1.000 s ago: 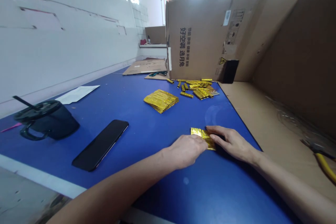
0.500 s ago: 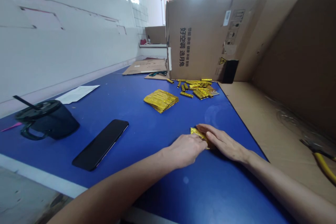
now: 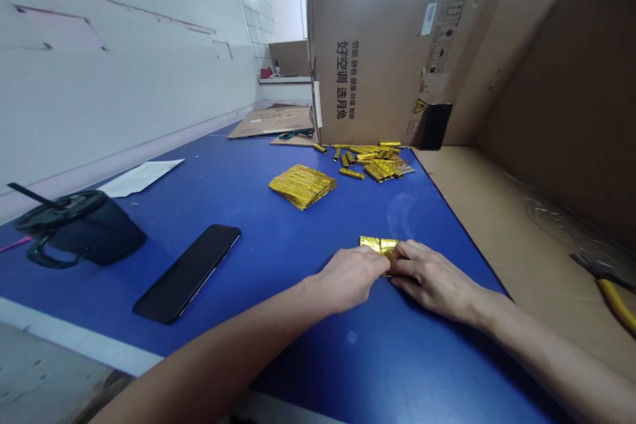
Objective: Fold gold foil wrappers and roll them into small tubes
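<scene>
A small piece of gold foil paper (image 3: 379,244) lies on the blue table, with a crease line across it. My left hand (image 3: 352,279) has its fingers curled and pressed on the near left part of the foil. From the right, my right hand (image 3: 437,281) pinches the foil's right edge, thumb and fingers close together. The fingers of both hands nearly meet and hide the foil's near part. Farther off lies a stack of gold foil sheets (image 3: 303,186). Behind it, to the right, is a pile of rolled gold foil pieces (image 3: 381,169).
A black phone (image 3: 187,273) and a dark lidded mug (image 3: 92,228) with a straw are on the left, near a white paper (image 3: 142,177). A large cardboard box (image 3: 382,66) stands at the back. Yellow-handled pliers (image 3: 613,298) rest on cardboard at the right.
My right hand has gone from lying flat over the foil to pinching its right edge, uncovering more of the foil. My left hand stays nearly in place. The view has shifted slightly.
</scene>
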Available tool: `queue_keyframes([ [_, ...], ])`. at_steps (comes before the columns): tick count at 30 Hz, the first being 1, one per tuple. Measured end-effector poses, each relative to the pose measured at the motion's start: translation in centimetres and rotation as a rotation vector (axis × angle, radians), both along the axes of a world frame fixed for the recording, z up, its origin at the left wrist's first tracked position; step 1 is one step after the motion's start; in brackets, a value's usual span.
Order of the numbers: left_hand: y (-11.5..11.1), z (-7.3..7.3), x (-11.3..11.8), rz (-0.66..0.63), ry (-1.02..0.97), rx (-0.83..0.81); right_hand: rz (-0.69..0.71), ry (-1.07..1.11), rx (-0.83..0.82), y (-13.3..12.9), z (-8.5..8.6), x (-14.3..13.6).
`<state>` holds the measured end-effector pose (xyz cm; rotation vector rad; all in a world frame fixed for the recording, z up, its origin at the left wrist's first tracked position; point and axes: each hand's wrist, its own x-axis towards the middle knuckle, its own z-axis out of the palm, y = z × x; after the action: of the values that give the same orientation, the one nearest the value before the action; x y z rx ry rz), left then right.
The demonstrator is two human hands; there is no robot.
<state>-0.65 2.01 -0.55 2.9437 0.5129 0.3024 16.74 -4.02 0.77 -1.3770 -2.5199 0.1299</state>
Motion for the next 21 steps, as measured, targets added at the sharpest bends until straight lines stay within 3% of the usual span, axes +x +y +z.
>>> queue_keyframes([
  [7, -0.09, 0.12, 0.07, 0.05, -0.009, 0.0, -0.012, 0.021, 0.056, 0.07, -0.65, -0.31],
  [13, -0.1, 0.23, -0.01, 0.071, -0.07, -0.088, -0.091, 0.099, 0.013, 0.34, -0.7, 0.01],
  [21, 0.2, -0.51, 0.31, 0.187, -0.141, -0.198, -0.072, 0.045, 0.024, 0.18, -0.65, 0.01],
])
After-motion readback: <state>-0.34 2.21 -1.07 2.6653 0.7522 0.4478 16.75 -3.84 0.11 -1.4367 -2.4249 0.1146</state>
